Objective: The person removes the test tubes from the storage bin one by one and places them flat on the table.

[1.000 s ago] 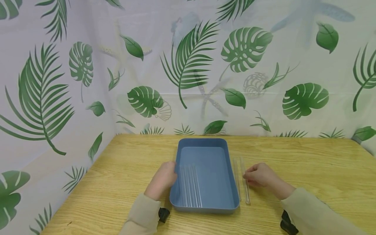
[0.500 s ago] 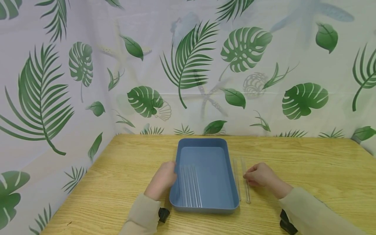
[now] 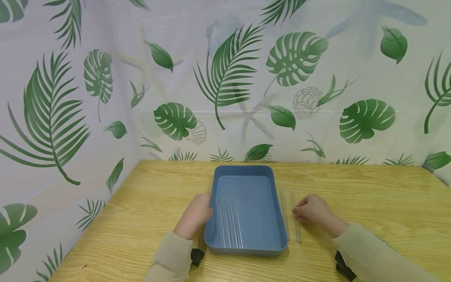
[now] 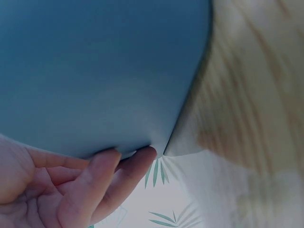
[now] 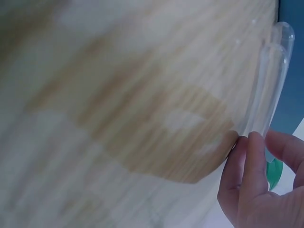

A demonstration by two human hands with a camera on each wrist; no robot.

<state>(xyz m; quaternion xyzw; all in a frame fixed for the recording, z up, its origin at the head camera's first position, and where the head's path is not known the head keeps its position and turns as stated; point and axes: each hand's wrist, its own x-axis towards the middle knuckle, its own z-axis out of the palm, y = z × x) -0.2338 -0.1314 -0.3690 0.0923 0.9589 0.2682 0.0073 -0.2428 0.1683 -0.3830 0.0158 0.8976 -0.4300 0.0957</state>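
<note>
A person's two bare hands work at a blue tray [image 3: 258, 211] standing on a wood-grain tabletop [image 3: 373, 203], in front of a white cloth printed with green leaves [image 3: 225, 78]. Several clear tubes inside the tray [image 3: 230, 225] lie side by side, lengthwise, in its left, nearer part. Two more lie outside, along the right: the neighbouring tube [image 3: 285, 227] is just beside the tray wall, and the held tube [image 3: 298, 233] is a little farther out, roughly parallel to it.

The right hand [image 3: 314, 209] pinches the held tube near its middle, thumb and fingertips together on it; whether the tube is clear of the tabletop cannot be told. The left hand [image 3: 195, 213] grips the left rim of the tray, its fingers bent against the edge.

The likeliest trouble is a slip: the held tube looks smooth and round, and only fingertips grasp it, so a loose pinch could let it turn, tilt or drop. If it is glass, which the views do not settle, a fall might crack it. Moved toward the tray, it could knock the neighbouring tube and set it rolling, or catch an end on the raised rim. Being see-through, its ends are easy to misjudge. On the other side, a hard push or pull by the left hand could slide or tip the tray, sending the tubes inside rolling against one another.
</note>
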